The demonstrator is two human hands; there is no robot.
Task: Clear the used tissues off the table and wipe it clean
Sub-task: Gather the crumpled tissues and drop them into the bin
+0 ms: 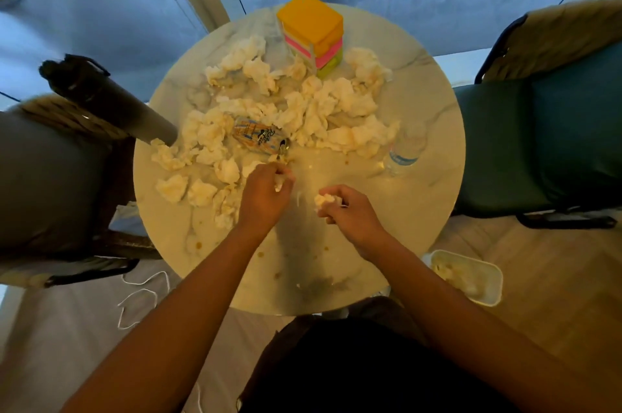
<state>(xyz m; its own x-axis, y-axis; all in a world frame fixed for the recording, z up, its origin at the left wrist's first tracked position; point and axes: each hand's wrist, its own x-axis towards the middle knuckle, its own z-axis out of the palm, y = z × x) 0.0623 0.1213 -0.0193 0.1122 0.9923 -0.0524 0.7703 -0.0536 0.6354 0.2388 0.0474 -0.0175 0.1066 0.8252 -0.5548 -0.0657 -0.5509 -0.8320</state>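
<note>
Where the round pale marble-patterned table is meeting the floor at right, a white rectangular plastic bin is holding a few crumpled tissues. Right hand is curling round a small white tissue wad; left hand is pinching another crumpled tissue. Beyond, many used white tissues are lying around a foil snack wrapper, a clear plastic bottle and a stacked yellow, pink and green box.

Left hand and right hand curled, arms outstretched.
</note>
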